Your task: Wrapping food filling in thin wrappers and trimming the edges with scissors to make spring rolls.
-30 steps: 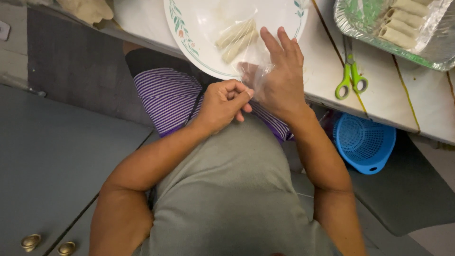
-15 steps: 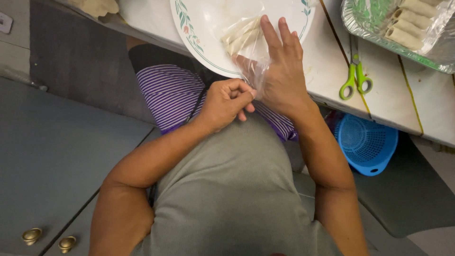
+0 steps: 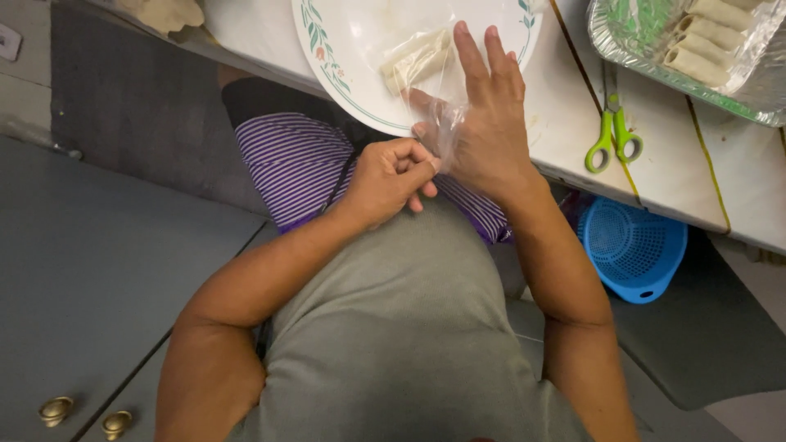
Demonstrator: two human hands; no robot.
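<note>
A clear plastic bag point(image 3: 432, 78) with pale rolled wrappers point(image 3: 413, 60) inside lies on a white plate point(image 3: 352, 49) with a leaf pattern at the table edge. My left hand point(image 3: 389, 182) is closed in a fist, pinching the bag's twisted end just below the plate rim. Fingers spread, my right hand point(image 3: 487, 123) rests over the bag and the plate's near edge, holding the plastic under thumb and palm.
Green-handled scissors point(image 3: 612, 135) lie on the white table point(image 3: 565, 106) right of the plate. A foil tray point(image 3: 647, 45) with several rolls sits at the far right. A blue plastic basket point(image 3: 634, 250) stands on the floor below. Grey cabinet doors point(image 3: 90, 270) are at left.
The view shifts slightly. Both hands stay on the bag; my left hand keeps working the bag's end close to my right hand.
</note>
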